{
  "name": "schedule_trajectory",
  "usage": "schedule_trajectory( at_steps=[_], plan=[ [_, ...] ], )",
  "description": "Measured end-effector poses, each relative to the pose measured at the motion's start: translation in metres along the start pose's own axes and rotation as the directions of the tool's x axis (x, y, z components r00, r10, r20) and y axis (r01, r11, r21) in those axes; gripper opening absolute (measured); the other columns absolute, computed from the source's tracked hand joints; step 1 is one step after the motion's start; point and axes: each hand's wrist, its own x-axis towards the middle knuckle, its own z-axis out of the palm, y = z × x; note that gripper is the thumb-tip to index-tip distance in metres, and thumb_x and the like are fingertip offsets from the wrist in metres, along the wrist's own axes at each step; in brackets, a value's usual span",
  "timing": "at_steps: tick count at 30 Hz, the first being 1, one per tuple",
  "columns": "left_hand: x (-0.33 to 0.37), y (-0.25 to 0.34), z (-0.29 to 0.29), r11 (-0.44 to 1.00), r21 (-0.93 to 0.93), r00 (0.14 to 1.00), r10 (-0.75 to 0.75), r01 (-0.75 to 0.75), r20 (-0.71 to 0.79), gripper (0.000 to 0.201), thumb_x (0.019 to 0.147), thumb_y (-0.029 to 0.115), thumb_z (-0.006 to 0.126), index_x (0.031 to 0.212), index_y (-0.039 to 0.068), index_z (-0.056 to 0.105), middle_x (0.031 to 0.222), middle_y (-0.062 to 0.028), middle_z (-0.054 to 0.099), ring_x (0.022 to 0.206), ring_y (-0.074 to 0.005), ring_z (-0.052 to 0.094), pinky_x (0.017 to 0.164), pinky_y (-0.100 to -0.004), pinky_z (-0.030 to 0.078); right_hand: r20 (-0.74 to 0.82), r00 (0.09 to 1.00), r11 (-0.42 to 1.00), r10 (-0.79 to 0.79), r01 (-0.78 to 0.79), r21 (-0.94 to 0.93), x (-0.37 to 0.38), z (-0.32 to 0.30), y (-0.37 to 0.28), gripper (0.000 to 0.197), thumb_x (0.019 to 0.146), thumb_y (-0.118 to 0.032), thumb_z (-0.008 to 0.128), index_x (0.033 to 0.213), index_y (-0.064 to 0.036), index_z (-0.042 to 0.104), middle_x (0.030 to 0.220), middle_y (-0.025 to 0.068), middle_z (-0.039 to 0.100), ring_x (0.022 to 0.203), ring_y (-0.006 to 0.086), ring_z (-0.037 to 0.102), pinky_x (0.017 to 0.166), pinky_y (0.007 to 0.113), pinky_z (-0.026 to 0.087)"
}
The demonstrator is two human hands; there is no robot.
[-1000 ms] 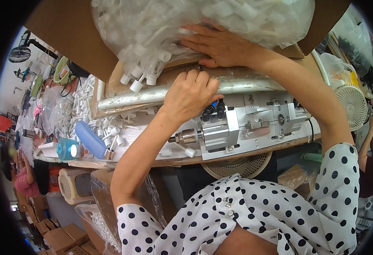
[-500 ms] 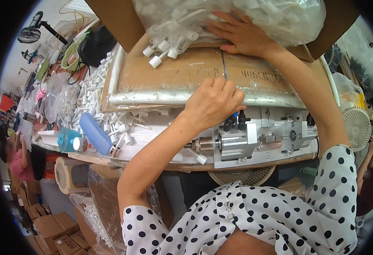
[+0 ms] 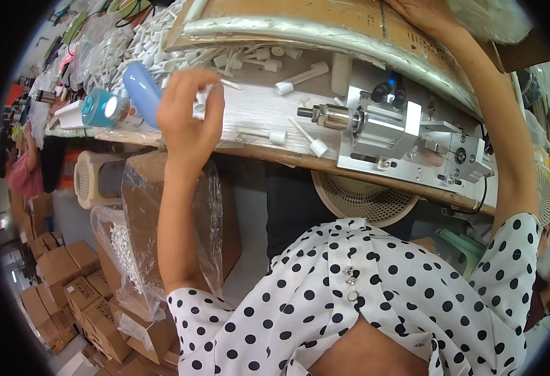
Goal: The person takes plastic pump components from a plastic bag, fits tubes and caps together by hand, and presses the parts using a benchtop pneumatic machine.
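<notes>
My left hand point(image 3: 190, 116) is raised over the bench's left front, next to a long, rounded blue plastic object point(image 3: 142, 94). Its fingers curl while the thumb stands apart, and white pieces show through the gap. I see nothing in its grip. At the top edge my right hand point(image 3: 426, 14) rests on the cardboard point(image 3: 325, 14), fingers stretched out and partly cut off by the picture. White caps with stems point(image 3: 303, 78) lie loose on the bench, with several piled at the far left. A silver clamping machine point(image 3: 384, 128) stands on the bench between my arms.
A teal container point(image 3: 96, 106) and a small white-lidded jar point(image 3: 121, 109) stand left of the blue object. Below the bench are a beige basket point(image 3: 366, 200), a beige stool point(image 3: 93, 178) and stacked cartons point(image 3: 55, 266). A clear plastic bag point(image 3: 494, 19) lies at the upper right.
The view has tilted down. My left hand has moved left from in front of the cardboard to beside the blue object. My right hand has come off the bag's middle onto the cardboard.
</notes>
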Motion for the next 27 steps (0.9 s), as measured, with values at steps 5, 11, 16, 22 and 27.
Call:
schedule_trajectory(
  at_steps=[5, 11, 16, 22, 27],
  plan=[
    [-0.039, 0.017, 0.004, 0.976, -0.051, 0.947, -0.194, 0.213, 0.255, 0.021, 0.067, 0.005, 0.066, 0.086, 0.002, 0.058, 0.089, -0.0128, 0.056, 0.088, -0.0269, 0.053, 0.077, -0.0362, 0.043, -0.051, 0.998, 0.999, 0.022, -0.02, 0.032, 0.002, -0.015, -0.024, 0.034, 0.078, -0.012, 0.051, 0.111, -0.0077, 0.055, 0.119, 0.0101, 0.051, 0.126, 0.0291, 0.03, 0.106, 0.047, 0.018],
    [-0.048, 0.013, 0.022, 0.983, -0.014, 0.763, -0.134, 0.184, 0.633, 0.026, 0.068, 0.007, 0.065, 0.092, 0.002, 0.056, 0.088, -0.0123, 0.056, 0.087, -0.0272, 0.053, 0.073, -0.034, 0.042, -0.11, 0.994, 0.99, 0.021, -0.006, 0.137, 0.007, -0.035, -0.043, 0.031, 0.073, -0.009, 0.053, 0.104, -0.0048, 0.057, 0.106, 0.0115, 0.056, 0.109, 0.0313, 0.046, 0.094, 0.041, 0.036],
    [-0.048, 0.006, 0.028, 0.933, -0.062, 0.848, -0.292, 0.353, 0.442, 0.018, 0.072, 0.005, 0.063, 0.088, 0.001, 0.056, 0.085, -0.0129, 0.056, 0.073, -0.0298, 0.053, 0.066, -0.0378, 0.043, -0.136, 0.99, 0.998, -0.027, 0.034, 0.05, 0.012, -0.044, -0.048, 0.022, 0.067, -0.011, 0.055, 0.088, -0.0087, 0.062, 0.088, 0.0045, 0.061, 0.093, 0.0231, 0.052, 0.076, 0.034, 0.041],
    [-0.015, -0.003, 0.075, 0.963, -0.031, 0.93, -0.25, 0.268, 0.27, 0.024, 0.068, 0.013, 0.067, 0.088, 0.003, 0.059, 0.083, -0.0163, 0.056, 0.078, -0.0351, 0.057, 0.067, -0.0417, 0.045, 0.004, 1.0, 0.999, 0.013, -0.013, 0.051, 0.016, -0.049, -0.056, 0.019, 0.069, -0.012, 0.056, 0.087, -0.0084, 0.062, 0.086, 0.0058, 0.061, 0.09, 0.0236, 0.053, 0.074, 0.034, 0.042],
    [-0.008, -0.011, 0.097, 0.952, 0.266, 0.867, -0.258, 0.152, 0.427, 0.02, 0.065, 0.02, 0.068, 0.078, 0.006, 0.065, 0.078, -0.0142, 0.059, 0.077, -0.0315, 0.058, 0.066, -0.0404, 0.046, -0.175, 0.984, 0.981, 0.02, 0.015, 0.195, 0.011, -0.045, -0.057, 0.01, 0.076, -0.014, 0.056, 0.079, -0.0059, 0.061, 0.077, 0.0046, 0.058, 0.075, 0.0245, 0.056, 0.066, 0.035, 0.046]
  ],
)
